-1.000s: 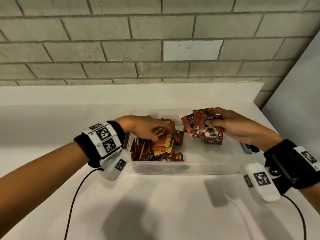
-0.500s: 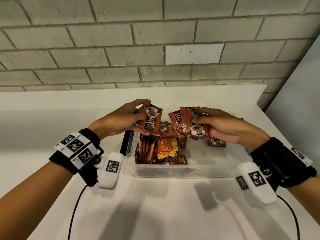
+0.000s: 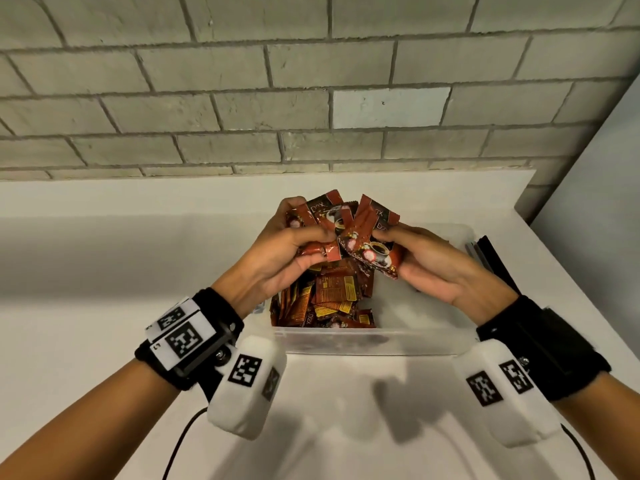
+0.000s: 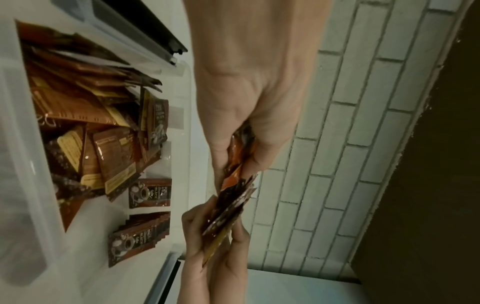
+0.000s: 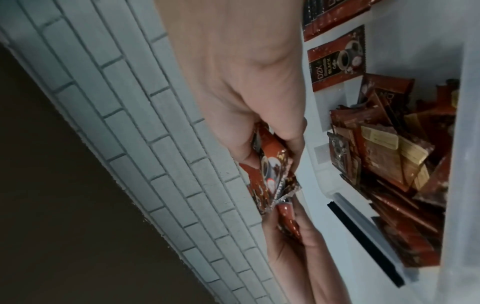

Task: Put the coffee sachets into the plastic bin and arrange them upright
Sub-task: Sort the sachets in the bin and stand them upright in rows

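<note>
A clear plastic bin (image 3: 374,341) stands on the white counter, its left half filled with several red-brown coffee sachets (image 3: 332,299), some upright, some leaning. Above the bin both hands meet. My left hand (image 3: 294,244) pinches a few sachets (image 3: 322,216); my right hand (image 3: 415,258) grips a small bundle of sachets (image 3: 374,244) that overlaps them. In the left wrist view the held sachets (image 4: 233,185) show edge-on, and a short upright row (image 4: 140,236) and a single sachet (image 4: 150,193) sit in the bin's right part.
A grey brick wall (image 3: 311,81) runs behind the counter (image 3: 104,271). A dark-edged lid or clip (image 3: 485,254) lies by the bin's right side. Cables trail from both wrist units over the near counter.
My left hand lifted a sachet out of the bin's pile and brought it right to meet the bundle in my right hand; both hands now hold sachets together above the bin.
</note>
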### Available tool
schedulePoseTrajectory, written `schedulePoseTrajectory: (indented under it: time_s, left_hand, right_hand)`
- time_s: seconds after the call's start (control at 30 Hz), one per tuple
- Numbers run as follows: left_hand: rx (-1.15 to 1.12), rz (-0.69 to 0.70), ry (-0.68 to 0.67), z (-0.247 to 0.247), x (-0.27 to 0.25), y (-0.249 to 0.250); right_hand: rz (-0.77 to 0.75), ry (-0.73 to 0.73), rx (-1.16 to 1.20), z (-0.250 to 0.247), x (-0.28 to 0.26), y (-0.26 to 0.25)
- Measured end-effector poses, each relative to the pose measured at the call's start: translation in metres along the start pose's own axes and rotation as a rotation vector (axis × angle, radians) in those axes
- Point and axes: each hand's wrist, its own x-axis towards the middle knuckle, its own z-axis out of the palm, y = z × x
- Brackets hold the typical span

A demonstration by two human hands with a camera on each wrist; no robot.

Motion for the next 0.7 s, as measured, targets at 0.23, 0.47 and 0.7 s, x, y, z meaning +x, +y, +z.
schedulePoseTrajectory:
  time_s: [0.23,0.47,0.7]
  left_hand:
    - [-0.118,0.143,0.097,0.013,-0.002,-0.015]
    - [-0.109,0.076,0.078,0.015,-0.005,-0.022]
    - [0.104,0.053,0.086,0.005,-0.008,-0.006]
  right_hand:
    - [0.014,0.076,0.173,0.0,-0.002,0.011]
    - [-0.01,0.111,0.082,-0.006,-0.002,0.006]
    - [-0.075,0.081,-0.25,-0.024,-0.009,-0.031]
